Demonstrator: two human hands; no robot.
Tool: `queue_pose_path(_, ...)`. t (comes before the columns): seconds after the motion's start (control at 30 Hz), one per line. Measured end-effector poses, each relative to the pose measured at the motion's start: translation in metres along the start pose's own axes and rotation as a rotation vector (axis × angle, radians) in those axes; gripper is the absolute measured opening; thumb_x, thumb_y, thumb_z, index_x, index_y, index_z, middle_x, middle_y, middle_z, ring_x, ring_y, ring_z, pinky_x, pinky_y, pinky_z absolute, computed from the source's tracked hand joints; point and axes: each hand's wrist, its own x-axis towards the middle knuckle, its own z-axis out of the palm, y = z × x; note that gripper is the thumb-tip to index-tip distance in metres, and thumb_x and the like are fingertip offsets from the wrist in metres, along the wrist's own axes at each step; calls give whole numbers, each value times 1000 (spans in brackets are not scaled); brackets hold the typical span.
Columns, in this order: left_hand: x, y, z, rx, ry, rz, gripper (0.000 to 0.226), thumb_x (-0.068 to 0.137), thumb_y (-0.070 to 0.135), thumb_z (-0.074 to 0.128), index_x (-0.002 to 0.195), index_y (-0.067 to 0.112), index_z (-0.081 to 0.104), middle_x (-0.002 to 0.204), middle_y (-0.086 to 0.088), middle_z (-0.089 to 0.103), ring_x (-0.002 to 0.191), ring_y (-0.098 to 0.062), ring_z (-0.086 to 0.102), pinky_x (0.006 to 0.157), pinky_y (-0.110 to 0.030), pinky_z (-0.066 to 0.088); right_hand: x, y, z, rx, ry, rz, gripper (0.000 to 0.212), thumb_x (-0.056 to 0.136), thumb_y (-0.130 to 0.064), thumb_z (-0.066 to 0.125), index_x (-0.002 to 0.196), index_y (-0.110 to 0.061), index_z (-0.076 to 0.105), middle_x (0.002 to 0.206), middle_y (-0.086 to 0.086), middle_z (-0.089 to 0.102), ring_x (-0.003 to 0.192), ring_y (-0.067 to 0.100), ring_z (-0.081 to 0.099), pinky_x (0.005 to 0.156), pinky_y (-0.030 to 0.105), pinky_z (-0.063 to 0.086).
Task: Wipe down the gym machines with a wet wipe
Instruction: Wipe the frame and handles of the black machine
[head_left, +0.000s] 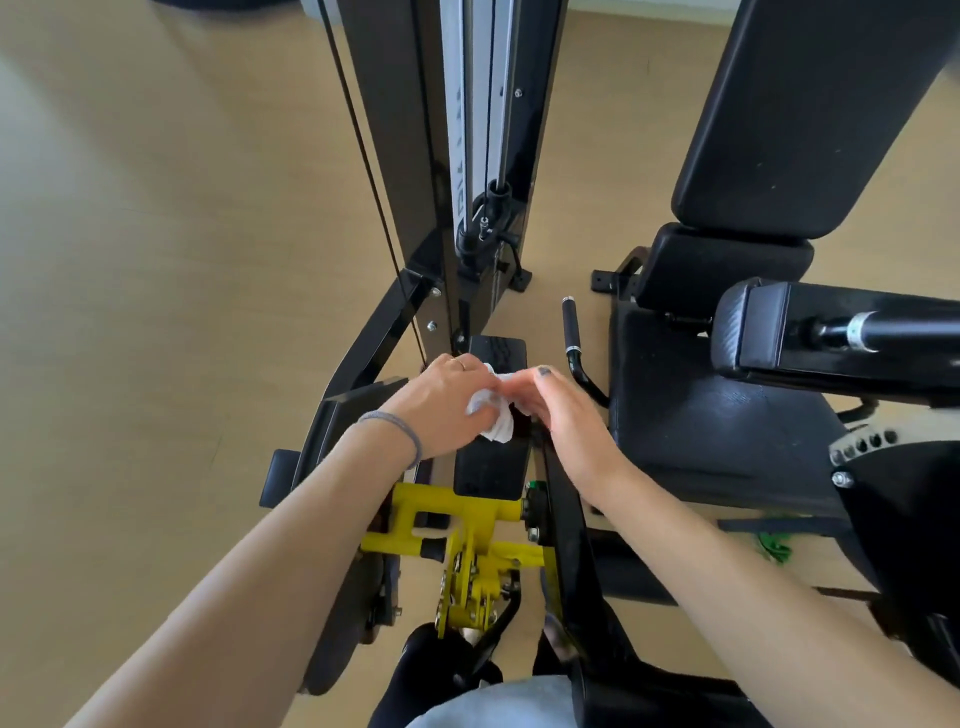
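A crumpled white wet wipe (493, 413) is bunched between both my hands, just above a black padded block (493, 467) of the gym machine. My left hand (441, 405) grips the wipe's left side with curled fingers. My right hand (558, 410) pinches the wipe's upper right corner between thumb and fingertips. Below the pad sits a yellow adjustment bracket (467, 540). Part of the wipe is hidden behind my left fingers.
A black upright frame with cables and a weight stack guide (478, 130) rises ahead. To the right stand a black seat (717, 415), backrest (810, 114), roller pad (831, 332) and a short black handle (571, 327). Wooden floor (182, 234) spreads to the left.
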Motion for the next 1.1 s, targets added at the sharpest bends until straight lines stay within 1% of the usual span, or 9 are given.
queue_pose_path(0.13, 16, 12, -2, 131, 7, 97, 27, 100, 39, 49, 127, 36, 51, 108, 7, 44, 102, -13, 45, 80, -29, 47, 2, 5, 11, 173, 355, 135, 34, 107, -43, 36, 111, -26, 65, 112, -1, 68, 114, 18, 61, 109, 45, 47)
queue_pose_path(0.3, 9, 15, 2, 86, 99, 223, 16, 103, 33, 49, 90, 25, 55, 95, 10, 42, 88, -10, 48, 72, -21, 37, -11, 28, 31, 385, 250, 390, 67, 90, -74, 33, 140, -35, 55, 146, -3, 55, 140, 17, 43, 122, 45, 27)
queue_pose_path(0.4, -15, 8, 5, 31, 142, 350, 12, 101, 34, 54, 97, 26, 62, 100, 12, 51, 92, -6, 46, 78, -17, 39, -20, 30, 39, 482, 210, 382, 53, 98, -69, 29, 130, -42, 61, 148, -2, 54, 142, 17, 42, 124, 48, 23)
queue_pose_path(0.5, -14, 3, 5, 11, 86, 388, 8, 103, 32, 49, 96, 30, 51, 123, 12, 53, 102, -6, 52, 84, -20, 47, -18, 26, 43, 523, 242, 393, 46, 105, -57, 27, 107, -45, 71, 128, -3, 67, 129, 18, 54, 118, 46, 34)
queue_pose_path(0.63, 23, 0, 9, 27, 74, 259, 18, 106, 28, 42, 121, 27, 52, 118, 11, 57, 91, -7, 59, 77, -20, 51, -10, 18, 46, 580, 271, 384, 44, 107, -55, 29, 130, -36, 61, 129, -1, 66, 127, 18, 55, 116, 42, 37)
queue_pose_path(0.73, 57, -11, 10, 116, 126, 135, 33, 101, 12, 51, 133, 22, 54, 123, 2, 61, 104, -14, 60, 88, -23, 50, -8, 14, 50, 620, 261, 403, 43, 107, -55, 26, 131, -39, 58, 130, -1, 65, 121, 14, 55, 105, 35, 38)
queue_pose_path(0.83, 59, -6, 6, 273, 80, 240, 36, 102, 10, 49, 135, 19, 58, 133, -1, 59, 121, -15, 56, 104, -26, 44, -8, 19, 50, 641, 281, 421, 43, 106, -57, 24, 121, -42, 61, 124, -4, 67, 121, 14, 55, 101, 36, 38)
queue_pose_path(0.97, 35, -5, 0, 205, -77, 446, 37, 103, 16, 43, 135, 16, 61, 140, -6, 55, 126, -24, 51, 104, -43, 44, -8, 21, 51, 675, 295, 413, 50, 107, -56, 23, 138, -36, 56, 132, -4, 63, 124, 10, 53, 94, 26, 39)
queue_pose_path(1.1, 81, -29, 5, 399, -191, 456, 43, 99, 6, 52, 142, 13, 52, 145, -5, 51, 134, -22, 48, 111, -40, 42, -5, 24, 50, 710, 274, 438, 54, 107, -59, 19, 151, -39, 43, 145, -6, 53, 133, 11, 42, 113, 36, 27)
